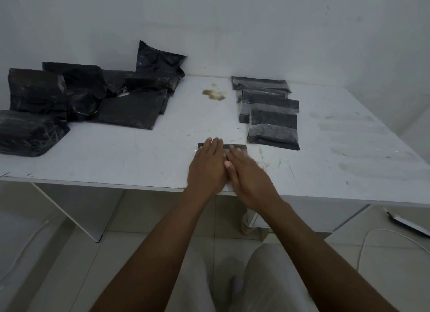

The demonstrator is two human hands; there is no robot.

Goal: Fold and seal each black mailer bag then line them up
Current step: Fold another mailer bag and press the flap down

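The left grip (pixel 206 166) and right grip (pixel 249 176) lie flat and touching, fingers straight, pressing a black mailer bag (pixel 237 147) onto the table (pixel 139 153) near its front edge. Folded bags (pixel 271 112) overlap in a line toward the back edge. Loose bags (pixel 93 97) are heaped at the back left corner.

White table (pixel 116 162), brown stain (pixel 215 94) near far edge; white cable (pixel 381 229) on tiled floor (pixel 139 218).
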